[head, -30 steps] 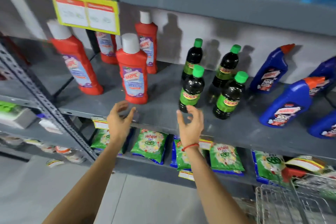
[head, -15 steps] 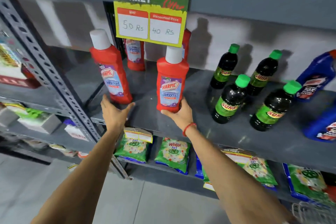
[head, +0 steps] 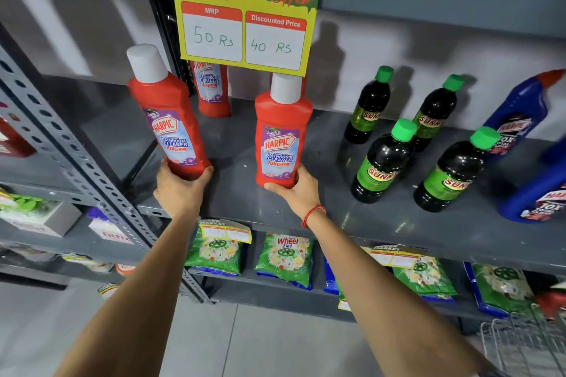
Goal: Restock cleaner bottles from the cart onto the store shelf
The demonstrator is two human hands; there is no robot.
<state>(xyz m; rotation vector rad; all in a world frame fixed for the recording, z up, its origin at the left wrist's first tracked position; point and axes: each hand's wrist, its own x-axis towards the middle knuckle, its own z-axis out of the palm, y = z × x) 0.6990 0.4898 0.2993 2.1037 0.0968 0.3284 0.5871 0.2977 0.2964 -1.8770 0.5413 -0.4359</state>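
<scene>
I'm gripping two red Harpic bottles by their bases on the grey shelf (head: pixel 382 223). My left hand (head: pixel 179 190) is closed around the tilted left bottle (head: pixel 171 119); my right hand (head: pixel 295 193) is wrapping the upright right bottle (head: pixel 280 135). Green-capped Sunny bottles (head: pixel 382 162) are standing just right of my right hand.

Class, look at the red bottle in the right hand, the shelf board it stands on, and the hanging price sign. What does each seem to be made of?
Red bottle: opaque glossy plastic, probably; moulded body, soft highlights, white cap.
Shelf board: grey painted metal, likely; hard sheen, thin folded edge.
Price sign: printed card or paper; flat, matte, handwritten prices.
</scene>
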